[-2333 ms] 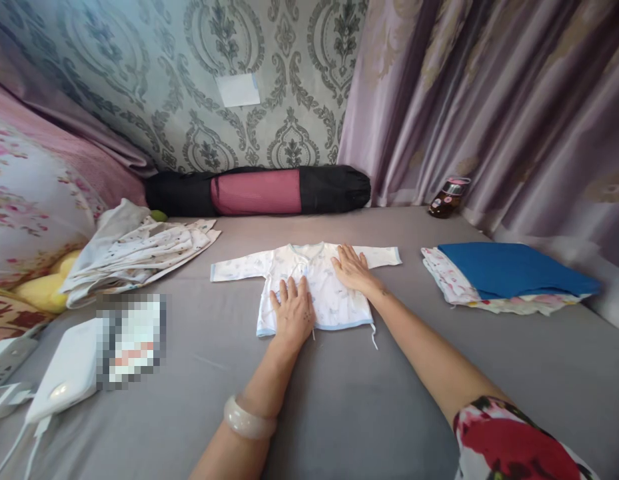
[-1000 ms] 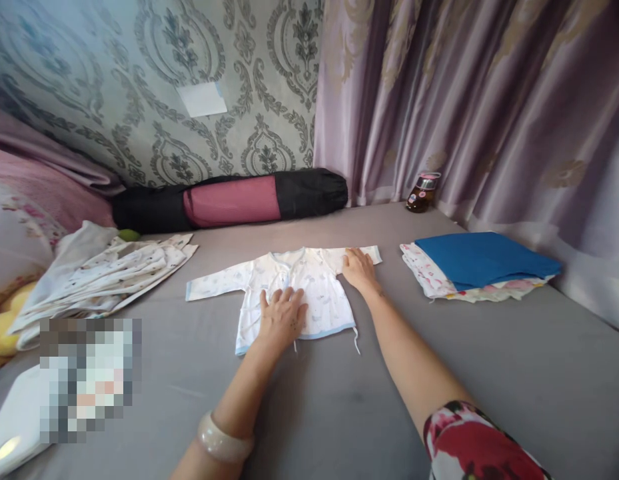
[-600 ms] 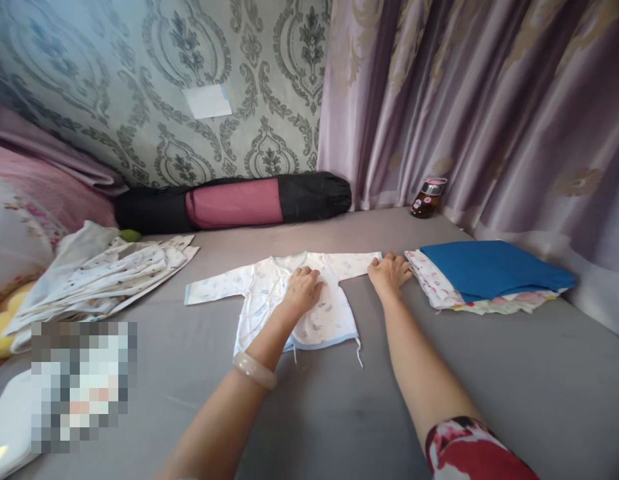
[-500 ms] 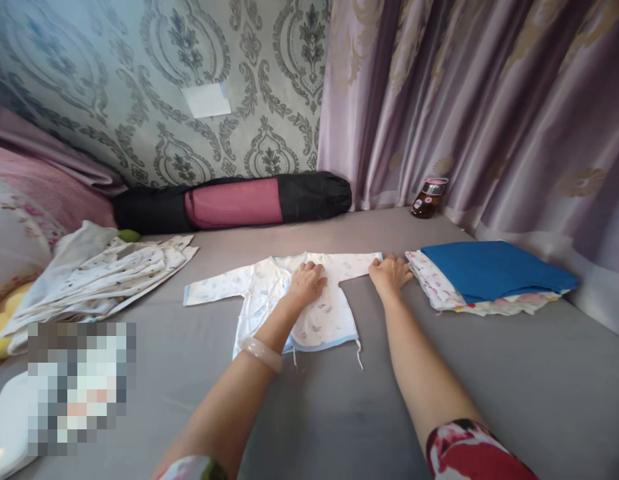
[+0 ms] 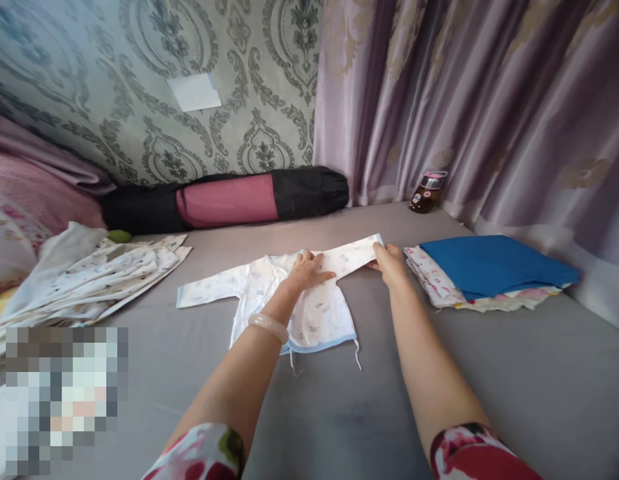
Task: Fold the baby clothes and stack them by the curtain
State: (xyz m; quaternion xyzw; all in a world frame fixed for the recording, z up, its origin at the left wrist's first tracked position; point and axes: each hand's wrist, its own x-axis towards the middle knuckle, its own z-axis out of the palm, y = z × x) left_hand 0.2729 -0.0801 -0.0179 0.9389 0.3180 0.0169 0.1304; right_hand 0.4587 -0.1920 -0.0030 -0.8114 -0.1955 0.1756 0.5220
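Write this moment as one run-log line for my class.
left hand: resting on long-sleeved baby shirt | right hand: pinching sleeve cuff | folded blue cloth: atop printed fabric

Soft even light, sheen on purple curtain (image 5: 372, 113), pixelated lower-left patch (image 5: 64, 400), stretched edges

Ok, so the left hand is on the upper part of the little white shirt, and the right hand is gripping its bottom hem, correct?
Not the hem: the head view shows the right hand gripping the cuff end of the sleeve on the person's right. The left hand is indeed on the upper part of the little white shirt.
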